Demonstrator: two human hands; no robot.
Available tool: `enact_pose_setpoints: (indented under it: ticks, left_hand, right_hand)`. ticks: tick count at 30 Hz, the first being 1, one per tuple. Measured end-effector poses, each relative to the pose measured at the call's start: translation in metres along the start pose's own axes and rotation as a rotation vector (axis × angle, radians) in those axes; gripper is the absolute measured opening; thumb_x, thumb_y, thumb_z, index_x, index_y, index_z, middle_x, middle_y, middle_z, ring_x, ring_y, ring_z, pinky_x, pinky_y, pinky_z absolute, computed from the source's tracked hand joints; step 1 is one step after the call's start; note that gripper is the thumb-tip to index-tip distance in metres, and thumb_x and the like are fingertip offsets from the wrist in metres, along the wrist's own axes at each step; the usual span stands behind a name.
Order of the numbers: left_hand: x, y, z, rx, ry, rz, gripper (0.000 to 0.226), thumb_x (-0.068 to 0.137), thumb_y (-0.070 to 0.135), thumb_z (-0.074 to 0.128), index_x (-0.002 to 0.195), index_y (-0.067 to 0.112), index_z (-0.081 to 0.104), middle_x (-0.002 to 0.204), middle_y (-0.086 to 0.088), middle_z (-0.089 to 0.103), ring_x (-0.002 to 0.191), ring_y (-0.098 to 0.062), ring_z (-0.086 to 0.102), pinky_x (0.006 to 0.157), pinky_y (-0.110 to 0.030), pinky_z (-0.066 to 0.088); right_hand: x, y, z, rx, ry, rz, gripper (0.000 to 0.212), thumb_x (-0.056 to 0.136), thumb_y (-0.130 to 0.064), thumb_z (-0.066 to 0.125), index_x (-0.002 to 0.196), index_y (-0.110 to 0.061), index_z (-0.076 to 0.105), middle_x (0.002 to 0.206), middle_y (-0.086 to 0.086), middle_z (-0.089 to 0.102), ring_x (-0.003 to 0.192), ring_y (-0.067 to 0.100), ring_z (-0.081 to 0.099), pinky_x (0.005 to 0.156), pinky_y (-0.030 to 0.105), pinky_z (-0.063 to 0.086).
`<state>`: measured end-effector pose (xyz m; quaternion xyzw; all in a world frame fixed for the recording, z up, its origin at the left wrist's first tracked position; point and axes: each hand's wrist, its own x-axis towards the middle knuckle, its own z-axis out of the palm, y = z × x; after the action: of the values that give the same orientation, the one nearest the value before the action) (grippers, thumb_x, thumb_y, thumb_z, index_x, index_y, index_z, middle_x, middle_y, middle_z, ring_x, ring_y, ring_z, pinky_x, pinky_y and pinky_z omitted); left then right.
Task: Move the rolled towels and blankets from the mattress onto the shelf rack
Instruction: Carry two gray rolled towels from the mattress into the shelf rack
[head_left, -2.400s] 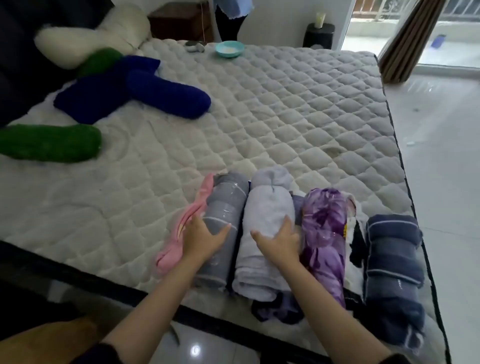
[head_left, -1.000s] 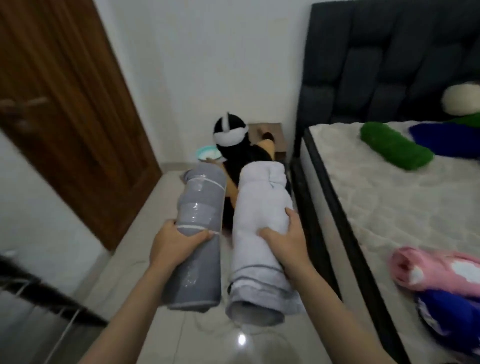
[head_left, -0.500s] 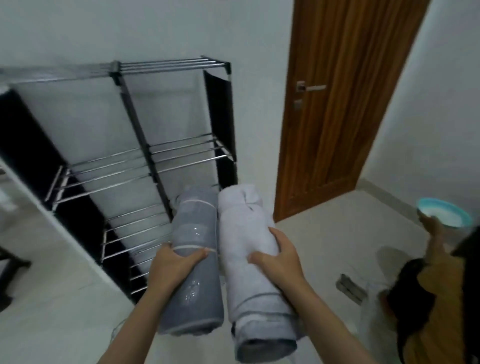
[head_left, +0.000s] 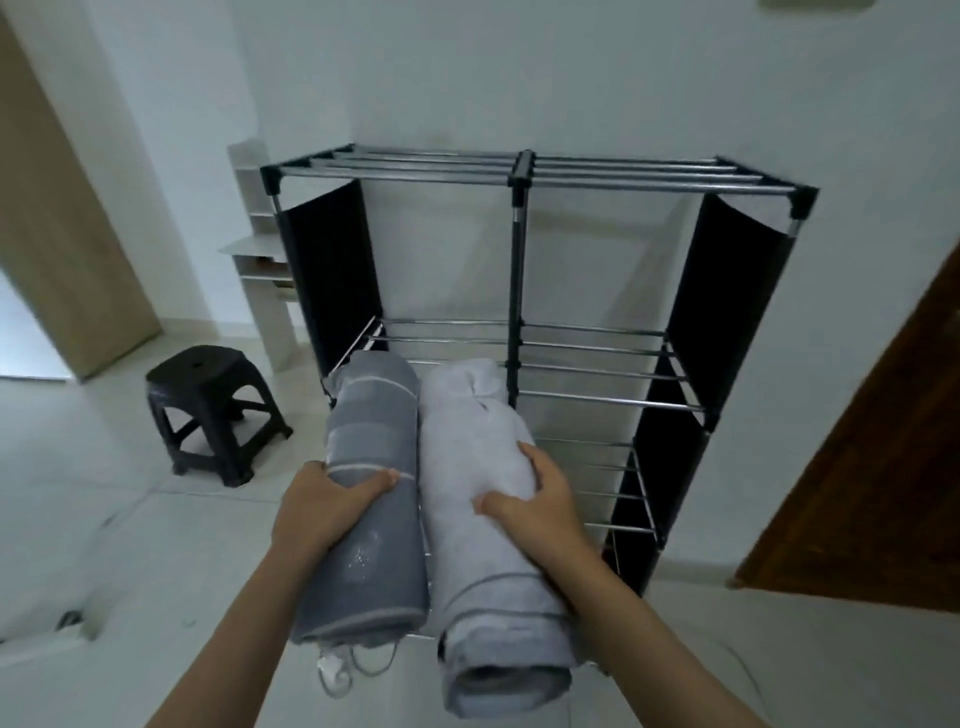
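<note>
A plain white wall (head_left: 519, 78) fills the back of the room, and pale glossy tiles cover the floor (head_left: 104, 519). A black plastic stool (head_left: 213, 415) stands on the tiles at the left. Behind it, a small white shelf unit (head_left: 260, 249) sits against the wall. A light wooden panel (head_left: 57, 234) leans into view at far left; a dark brown wooden door (head_left: 872, 467) stands at right. The light is dim and even.

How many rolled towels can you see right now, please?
2: the grey roll is in the left hand, the white roll in the right hand, side by side before the shelf rack.
</note>
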<state>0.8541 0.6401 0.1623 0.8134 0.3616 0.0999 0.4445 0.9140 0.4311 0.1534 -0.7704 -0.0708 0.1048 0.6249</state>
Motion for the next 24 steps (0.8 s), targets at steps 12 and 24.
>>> enact_pose_setpoints:
  ticks: [12,24]
  left_hand:
    - [0.199,0.097,-0.010,0.179,-0.008,0.186,0.081,0.063,0.062,0.073,0.118,0.007,0.051,0.123,-0.014,0.061,0.111,-0.033,0.060,0.085,-0.038,0.048]
    - [0.288,0.131,0.016,0.328,-0.180,0.238,0.073,0.078,0.055,0.061,0.128,0.005,0.046,0.127,-0.019,0.057,0.110,-0.036,0.060,0.084,-0.038,0.051]
  right_hand:
    - [0.187,-0.067,0.074,-0.057,0.236,-0.081,0.065,0.070,-0.019,0.075,0.130,-0.025,0.048,0.123,0.003,0.060,0.107,0.023,0.058,0.091,0.030,0.046]
    - [0.281,-0.098,0.108,-0.463,0.197,-0.025,0.065,0.088,-0.035,0.055,0.145,-0.018,0.029,0.152,0.011,0.033,0.137,0.029,0.036,0.111,0.034,0.028]
